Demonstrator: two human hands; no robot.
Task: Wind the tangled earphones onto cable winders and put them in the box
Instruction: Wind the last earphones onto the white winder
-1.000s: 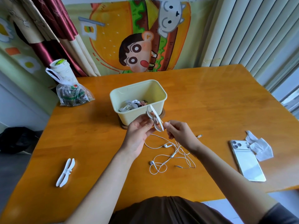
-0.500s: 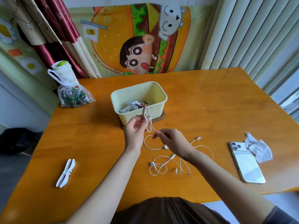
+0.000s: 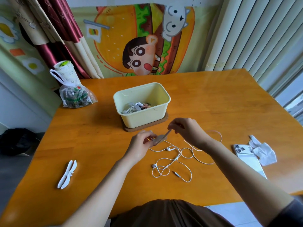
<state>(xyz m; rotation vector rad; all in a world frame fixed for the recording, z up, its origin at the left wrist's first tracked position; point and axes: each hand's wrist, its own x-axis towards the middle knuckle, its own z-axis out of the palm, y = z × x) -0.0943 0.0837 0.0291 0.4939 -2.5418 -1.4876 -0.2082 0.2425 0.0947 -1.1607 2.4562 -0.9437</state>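
Observation:
White earphones (image 3: 173,161) lie in a loose tangle on the table in front of me, with two earbuds and a plug showing. My left hand (image 3: 141,143) grips one end of a blurred cable winder (image 3: 161,138) just above the table. My right hand (image 3: 186,130) pinches the earphone cable at the winder's raised tip, and a loop of cable arcs out behind that wrist. The pale yellow box (image 3: 144,119) stands just beyond both hands on a brown coaster, with wound earphones in it. A spare white winder (image 3: 67,174) lies at the near left.
A white phone (image 3: 249,161) lies at the right with a crumpled tissue (image 3: 262,151) partly on it. A plastic bag with a cup (image 3: 75,95) sits at the far left corner. The table's near edge runs just in front of my body.
Both hands came down and toward me from the box's front wall. The winder went from upright to tilted low over the table. The cable loop swung out to the right.

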